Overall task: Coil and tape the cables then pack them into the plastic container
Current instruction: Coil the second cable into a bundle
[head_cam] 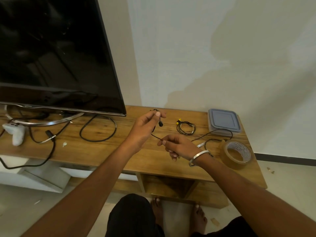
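My left hand (143, 129) is raised over the wooden TV stand (106, 151), pinching the earbud end of a thin black earphone cable (212, 132); one earbud dangles below my thumb. My right hand (177, 146), with a metal bangle on the wrist, pinches the same cable lower down. The rest of the cable trails right across the wood toward the plastic container (223, 121), which has its grey lid on. A small coiled cable with yellow tips (185, 127) lies between my hands and the container. A roll of brown tape (236, 154) sits at the right front.
A large dark TV (56, 55) stands at the left on a curved metal base. Under it lie a looped black power cable (98, 128), other loose cables and a white game controller (16, 133). My knees and bare feet are below the stand's open shelf.
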